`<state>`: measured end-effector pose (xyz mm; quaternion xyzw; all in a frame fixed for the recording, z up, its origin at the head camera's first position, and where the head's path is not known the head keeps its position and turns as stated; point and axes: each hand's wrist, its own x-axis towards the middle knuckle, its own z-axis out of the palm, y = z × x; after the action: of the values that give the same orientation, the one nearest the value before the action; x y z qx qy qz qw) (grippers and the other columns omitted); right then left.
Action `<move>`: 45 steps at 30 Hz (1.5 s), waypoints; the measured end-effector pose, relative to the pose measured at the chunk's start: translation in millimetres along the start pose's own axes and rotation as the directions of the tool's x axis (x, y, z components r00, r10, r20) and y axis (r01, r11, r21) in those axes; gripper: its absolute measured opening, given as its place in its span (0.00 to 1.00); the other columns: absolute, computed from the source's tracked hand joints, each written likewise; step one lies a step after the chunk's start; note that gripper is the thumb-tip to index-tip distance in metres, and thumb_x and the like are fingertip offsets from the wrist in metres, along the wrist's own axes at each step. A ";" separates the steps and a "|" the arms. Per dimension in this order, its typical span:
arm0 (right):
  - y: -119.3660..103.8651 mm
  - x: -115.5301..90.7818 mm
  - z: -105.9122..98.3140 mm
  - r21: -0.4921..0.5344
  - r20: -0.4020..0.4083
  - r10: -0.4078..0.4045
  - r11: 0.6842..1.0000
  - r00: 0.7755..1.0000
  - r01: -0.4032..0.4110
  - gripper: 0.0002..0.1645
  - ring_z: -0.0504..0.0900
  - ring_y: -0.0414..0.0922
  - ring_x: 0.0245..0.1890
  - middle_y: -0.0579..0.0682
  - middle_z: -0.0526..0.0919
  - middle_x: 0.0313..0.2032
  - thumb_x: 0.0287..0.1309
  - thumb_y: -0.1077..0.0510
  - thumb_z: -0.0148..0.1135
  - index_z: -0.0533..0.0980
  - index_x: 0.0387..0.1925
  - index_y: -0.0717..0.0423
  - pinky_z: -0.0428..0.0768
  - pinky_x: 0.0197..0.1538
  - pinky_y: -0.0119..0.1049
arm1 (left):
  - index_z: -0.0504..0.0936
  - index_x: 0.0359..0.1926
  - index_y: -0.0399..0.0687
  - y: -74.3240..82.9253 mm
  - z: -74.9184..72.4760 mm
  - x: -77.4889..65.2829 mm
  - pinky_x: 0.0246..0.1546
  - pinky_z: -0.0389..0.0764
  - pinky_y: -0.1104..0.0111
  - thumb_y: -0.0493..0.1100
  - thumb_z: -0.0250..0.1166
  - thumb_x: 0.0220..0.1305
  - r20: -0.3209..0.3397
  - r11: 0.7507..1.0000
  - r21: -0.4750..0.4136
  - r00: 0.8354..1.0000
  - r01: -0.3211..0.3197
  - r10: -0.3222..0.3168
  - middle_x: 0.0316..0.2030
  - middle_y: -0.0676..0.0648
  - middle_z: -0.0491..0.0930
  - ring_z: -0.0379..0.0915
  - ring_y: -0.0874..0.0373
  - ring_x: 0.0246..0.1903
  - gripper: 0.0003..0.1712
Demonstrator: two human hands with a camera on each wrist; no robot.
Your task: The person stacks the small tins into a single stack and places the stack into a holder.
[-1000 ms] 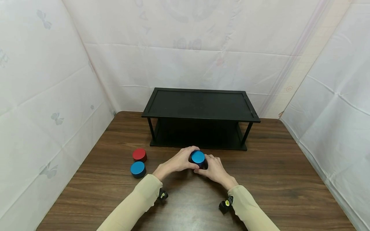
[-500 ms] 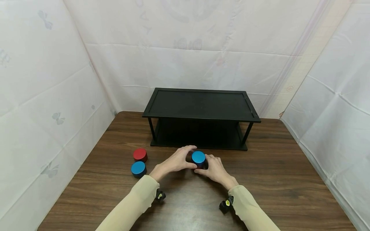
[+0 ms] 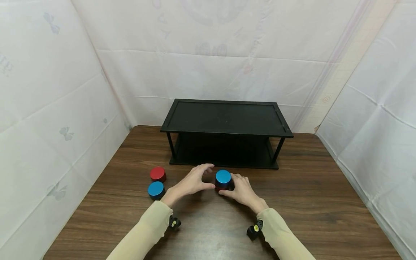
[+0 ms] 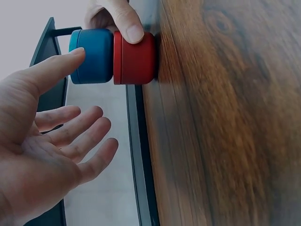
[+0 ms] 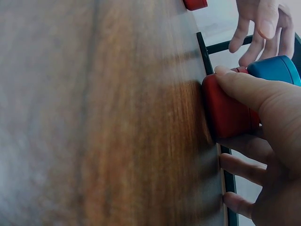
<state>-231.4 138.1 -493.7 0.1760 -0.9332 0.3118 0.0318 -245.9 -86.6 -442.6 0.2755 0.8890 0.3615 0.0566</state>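
A round blue tin [image 3: 223, 176] stands upright on a round red tin [image 4: 136, 61], stacked on the table in front of the black shelf. My right hand [image 3: 242, 191] grips the lower red tin from the right, its thumb on the near side. Left of the stack, my left hand [image 3: 192, 180] holds nothing, its fingers and thumb spread apart. In the head view the left thumb tip ends close to the stack; whether it touches, I cannot tell. The red tin is mostly covered by the blue one and my right hand in the head view.
Behind the stack stands a black two-level shelf [image 3: 227, 117]. On the left of the wooden table [image 3: 308, 202] are another red tin [image 3: 157, 173] and another blue tin [image 3: 156, 189], side by side. White cloth [image 3: 208, 72] hangs around the back and sides.
My left hand has let go of the blue tin and drawn away to the left. The right hand has stayed at the stack, and the tins stand where they were.
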 end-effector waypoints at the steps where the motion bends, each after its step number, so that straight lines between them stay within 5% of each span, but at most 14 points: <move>1: -0.2 0.0 -0.1 0.000 0.001 0.003 1.000 1.000 -0.003 0.39 0.78 0.51 0.51 0.55 0.82 0.49 0.47 0.40 0.73 0.74 0.56 0.59 0.67 0.61 0.53 | 0.66 0.66 0.41 -0.7 -0.7 -1.3 0.57 0.75 0.51 0.45 0.71 0.57 -0.006 1.000 -0.004 1.000 0.006 -0.006 0.56 0.40 0.77 0.72 0.47 0.56 0.39; 20: -0.3 -2.2 1.8 -0.002 0.008 0.030 1.000 1.000 -0.030 0.42 0.78 0.53 0.51 0.57 0.81 0.50 0.47 0.38 0.72 0.73 0.57 0.61 0.67 0.61 0.54 | 0.67 0.67 0.45 -6.7 -13.1 -23.3 0.57 0.75 0.50 0.45 0.71 0.57 -0.096 0.994 -0.008 0.989 0.113 -0.113 0.56 0.44 0.76 0.71 0.48 0.57 0.38; 45: 1.6 -1.6 1.4 0.000 -0.007 -0.004 1.000 1.000 0.004 0.42 0.78 0.53 0.54 0.58 0.81 0.51 0.48 0.40 0.72 0.74 0.58 0.61 0.67 0.62 0.54 | 0.68 0.65 0.41 -24.4 -28.4 -43.4 0.57 0.75 0.49 0.44 0.71 0.56 -0.214 0.993 0.027 0.971 0.116 -0.107 0.57 0.38 0.74 0.70 0.45 0.57 0.37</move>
<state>-230.4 139.0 -496.0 0.1769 -0.9327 0.3121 0.0357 -228.8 -141.3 -442.6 0.1861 0.9109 0.3674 -0.0237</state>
